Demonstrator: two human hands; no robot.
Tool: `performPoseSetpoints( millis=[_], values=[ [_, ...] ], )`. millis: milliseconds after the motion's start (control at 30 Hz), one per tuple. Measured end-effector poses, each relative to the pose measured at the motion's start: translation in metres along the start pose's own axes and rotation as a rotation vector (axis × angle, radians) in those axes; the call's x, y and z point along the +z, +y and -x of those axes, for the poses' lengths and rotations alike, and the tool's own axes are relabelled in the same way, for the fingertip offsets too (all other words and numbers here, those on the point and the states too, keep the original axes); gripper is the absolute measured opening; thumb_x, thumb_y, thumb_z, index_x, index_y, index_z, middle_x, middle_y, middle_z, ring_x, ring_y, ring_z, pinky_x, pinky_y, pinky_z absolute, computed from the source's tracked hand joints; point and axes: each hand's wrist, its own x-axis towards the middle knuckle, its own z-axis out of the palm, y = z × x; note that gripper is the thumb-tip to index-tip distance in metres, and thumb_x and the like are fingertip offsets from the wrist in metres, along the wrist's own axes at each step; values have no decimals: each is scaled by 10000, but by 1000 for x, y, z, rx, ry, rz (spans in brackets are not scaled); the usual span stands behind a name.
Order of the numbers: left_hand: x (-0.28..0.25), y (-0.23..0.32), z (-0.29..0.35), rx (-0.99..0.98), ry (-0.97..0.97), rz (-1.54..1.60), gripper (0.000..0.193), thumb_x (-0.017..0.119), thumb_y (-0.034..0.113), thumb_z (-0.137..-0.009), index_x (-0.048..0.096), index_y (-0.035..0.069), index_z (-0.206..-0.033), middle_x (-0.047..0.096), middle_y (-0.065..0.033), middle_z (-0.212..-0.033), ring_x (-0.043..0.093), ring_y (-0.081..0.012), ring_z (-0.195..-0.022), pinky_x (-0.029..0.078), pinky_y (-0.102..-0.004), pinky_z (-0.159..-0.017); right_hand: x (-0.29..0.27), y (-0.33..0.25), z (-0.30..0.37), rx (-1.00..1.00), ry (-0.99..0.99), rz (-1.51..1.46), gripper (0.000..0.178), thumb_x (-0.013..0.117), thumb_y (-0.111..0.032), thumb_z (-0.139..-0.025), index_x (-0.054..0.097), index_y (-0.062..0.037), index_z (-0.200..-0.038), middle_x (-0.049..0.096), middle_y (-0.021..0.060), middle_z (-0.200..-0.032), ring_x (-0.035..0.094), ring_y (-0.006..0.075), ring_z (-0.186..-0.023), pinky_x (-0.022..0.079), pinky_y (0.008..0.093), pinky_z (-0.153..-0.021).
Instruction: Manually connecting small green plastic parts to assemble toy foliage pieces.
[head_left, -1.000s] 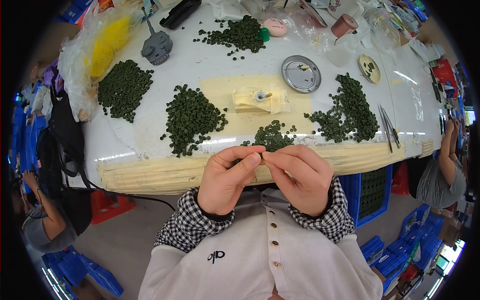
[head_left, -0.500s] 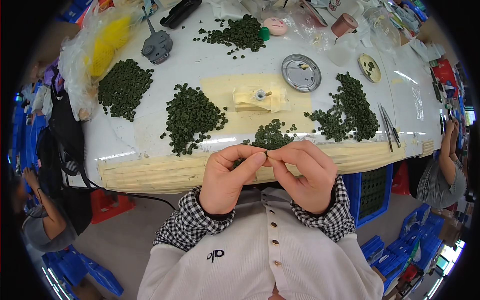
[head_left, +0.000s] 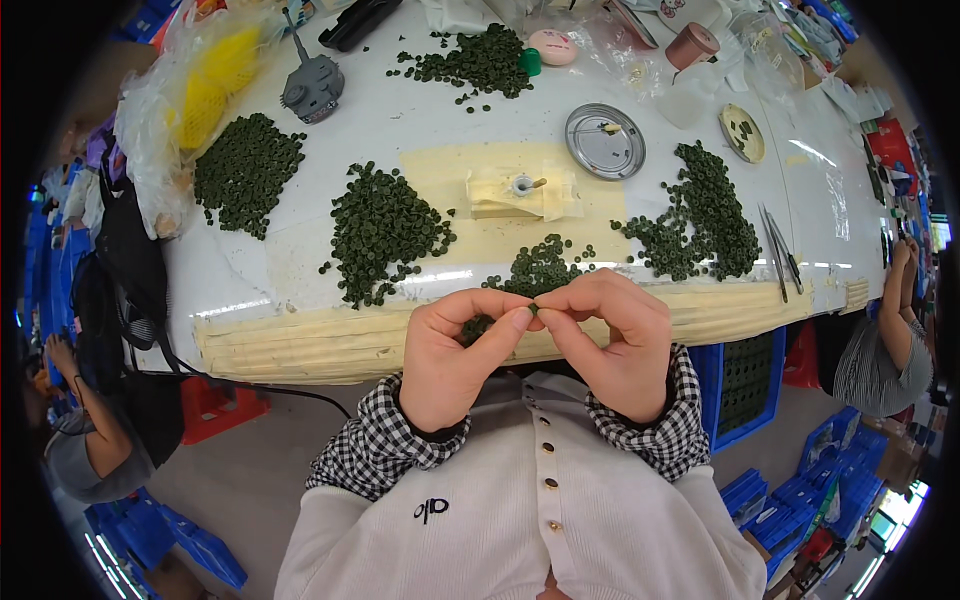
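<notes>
My left hand (head_left: pixel 455 352) and my right hand (head_left: pixel 622 340) meet just over the table's near edge. Both pinch a tiny dark green wheel-like piece (head_left: pixel 534 309) between thumb and forefinger, and the fingertips hide most of it. Right behind my fingers lies a small pile of the same round green pieces (head_left: pixel 545 265). Farther back stands a block wrapped in cream tape (head_left: pixel 500 197), with a small round cup (head_left: pixel 522 185) and a thin brown stick in it.
Larger heaps of green pieces lie at left (head_left: pixel 388 235), far left (head_left: pixel 248 175), right (head_left: pixel 708 215) and back (head_left: pixel 485 62). A round metal lid (head_left: pixel 605 145), a cream dish (head_left: pixel 741 134), tweezers (head_left: pixel 776 252) and a grey model tank turret (head_left: pixel 313 90) are around. Co-workers sit at both sides.
My right hand has shifted up slightly, and the green piece shows a little more between the fingertips. Both hands keep their pinch.
</notes>
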Motion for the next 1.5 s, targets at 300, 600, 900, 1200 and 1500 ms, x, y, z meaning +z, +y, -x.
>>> performPoseSetpoints(
  millis=[300,600,900,1200,1500],
  values=[
    [4,-3,0,75,42,-87,119,594,19,-831,619,-35,-934,640,-19,-818,496,-6,-657,404,-145,-574,3,2,2,74,17,-69,113,615,61,-735,632,39,-845,631,95,-771,631,146,-676,506,226,-605],
    [1,-6,0,103,51,-122,114,595,-1,-817,617,-40,-922,615,11,-788,430,5,-619,378,-140,-562,6,0,3,71,41,-34,109,630,54,-723,631,34,-831,626,89,-764,628,142,-664,503,220,-593],
    [0,-6,2,120,72,-156,100,596,-9,-812,615,-38,-906,612,8,-777,438,1,-624,382,-142,-565,8,-1,3,79,21,-45,106,631,52,-724,621,35,-828,619,87,-770,618,138,-651,499,226,-586],
    [-7,-1,-4,-109,69,304,121,545,75,-873,578,-8,-955,638,-60,-812,409,-2,-551,321,-155,-484,6,9,3,349,-59,-513,131,557,47,-826,587,67,-952,630,114,-872,630,142,-794,507,229,-711],
    [-26,11,-12,-28,202,645,233,430,230,-944,532,39,-858,545,-28,-784,333,-41,-523,277,-192,-474,5,12,5,435,-59,-564,137,550,61,-823,584,71,-955,647,144,-877,636,158,-800,519,248,-715]
  ],
)
